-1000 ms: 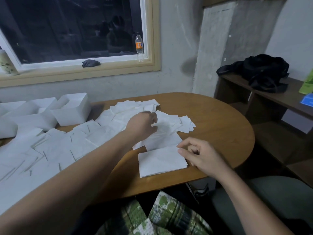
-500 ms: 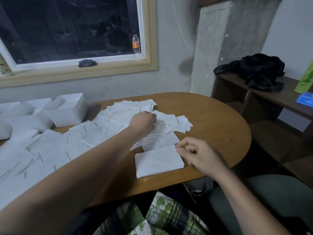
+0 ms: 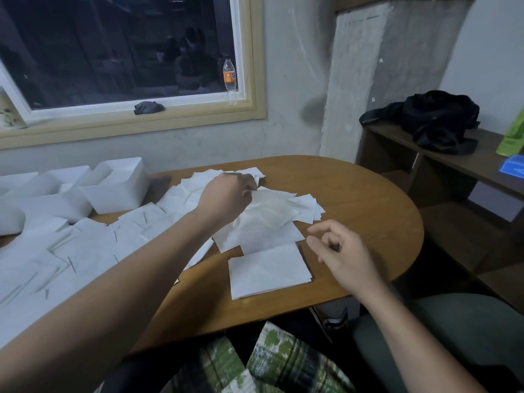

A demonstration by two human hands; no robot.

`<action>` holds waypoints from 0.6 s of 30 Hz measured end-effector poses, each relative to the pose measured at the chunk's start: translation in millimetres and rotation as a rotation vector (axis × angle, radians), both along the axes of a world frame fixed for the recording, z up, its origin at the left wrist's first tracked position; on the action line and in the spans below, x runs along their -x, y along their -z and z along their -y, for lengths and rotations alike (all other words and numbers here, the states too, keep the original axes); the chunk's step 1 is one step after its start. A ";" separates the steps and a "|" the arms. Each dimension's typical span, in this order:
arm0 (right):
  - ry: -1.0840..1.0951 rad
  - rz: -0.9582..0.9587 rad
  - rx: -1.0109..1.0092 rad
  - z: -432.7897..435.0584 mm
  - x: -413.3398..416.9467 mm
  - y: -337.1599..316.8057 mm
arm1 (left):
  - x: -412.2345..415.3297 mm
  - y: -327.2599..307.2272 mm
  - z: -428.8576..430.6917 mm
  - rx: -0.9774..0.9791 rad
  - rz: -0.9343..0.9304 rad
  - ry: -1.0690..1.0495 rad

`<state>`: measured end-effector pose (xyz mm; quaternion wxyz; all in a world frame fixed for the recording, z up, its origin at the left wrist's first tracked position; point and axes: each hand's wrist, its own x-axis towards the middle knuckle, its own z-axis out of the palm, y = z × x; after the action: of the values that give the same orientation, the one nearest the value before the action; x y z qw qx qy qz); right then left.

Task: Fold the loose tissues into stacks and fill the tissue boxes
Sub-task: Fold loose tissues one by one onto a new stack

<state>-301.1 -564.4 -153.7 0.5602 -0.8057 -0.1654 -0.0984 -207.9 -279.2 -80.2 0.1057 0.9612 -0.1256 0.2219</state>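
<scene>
Loose white tissues (image 3: 85,245) cover the left and middle of the round wooden table (image 3: 363,199). My left hand (image 3: 226,197) pinches one tissue (image 3: 272,211) and holds it lifted off the pile, hanging below the fingers. A neat folded stack (image 3: 269,270) lies near the table's front edge. My right hand (image 3: 343,251) hovers just right of that stack, fingers loosely curled and holding nothing. White open tissue boxes (image 3: 116,185) stand in a row at the back left.
A dark shelf unit (image 3: 453,165) stands to the right with a black bag (image 3: 436,120), a green packet and a blue box on it. An orange-labelled bottle (image 3: 229,78) and a dark cloth (image 3: 149,107) sit on the windowsill. A grey chair seat (image 3: 453,330) is at lower right.
My left hand has risen from the pile with one tissue pinched in it. My right hand has lifted off the folded stack's edge and opened a little.
</scene>
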 end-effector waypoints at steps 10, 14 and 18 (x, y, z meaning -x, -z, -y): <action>0.105 -0.053 -0.063 -3.4 -9.1 -1.6 | 91.6 -18.0 4.0 0.368 0.019 0.138; -0.056 -0.061 -0.148 -3.0 -7.0 -4.2 | 120.5 -14.1 7.1 0.517 -0.094 0.136; -0.127 -0.089 -0.217 0.5 -4.5 -3.7 | 135.2 -0.5 4.8 0.707 -0.302 0.074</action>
<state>-296.6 -564.9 -150.0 0.6561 -0.7317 -0.1792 -0.0445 -343.1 -283.9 -79.7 0.4558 0.8821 -0.0589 0.1034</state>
